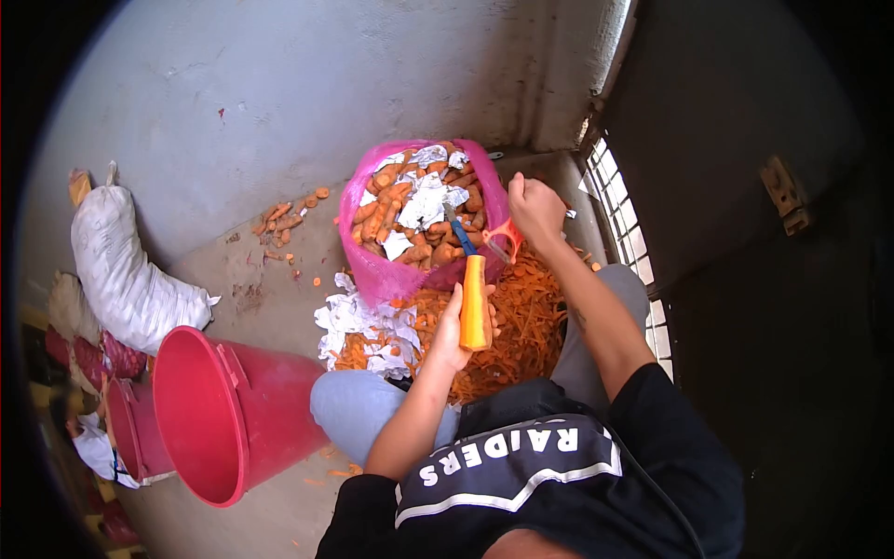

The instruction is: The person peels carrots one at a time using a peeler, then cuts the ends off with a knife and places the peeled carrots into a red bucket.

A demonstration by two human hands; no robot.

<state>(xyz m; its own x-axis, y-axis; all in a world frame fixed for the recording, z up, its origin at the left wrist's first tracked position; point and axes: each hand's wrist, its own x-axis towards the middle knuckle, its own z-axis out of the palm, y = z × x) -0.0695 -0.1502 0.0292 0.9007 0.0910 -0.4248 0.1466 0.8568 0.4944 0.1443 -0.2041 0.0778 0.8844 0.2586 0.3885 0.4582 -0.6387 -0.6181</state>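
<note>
My left hand [453, 328] is wrapped round the thick end of a peeled carrot [475, 303], bright orange and pointing away from me. In my right hand [534, 210], closed in a fist, is an orange peeler [504, 238], its blade end just above the carrot's far tip. Beyond them stands a pink plastic bag [371, 272] full of unpeeled carrots [374, 222] and crumpled white paper [426, 200]. A blue-handled knife [462, 235] rests on those carrots. Under both hands spreads a heap of carrot peelings [521, 321] between my legs.
Left of my knee a large red bucket [279, 401] lies tipped, with a smaller pink bucket [130, 429] behind it. A full white sack [130, 261] leans by the wall. Carrot pieces [284, 219] lie on the floor. A dark door [736, 233] stands at right.
</note>
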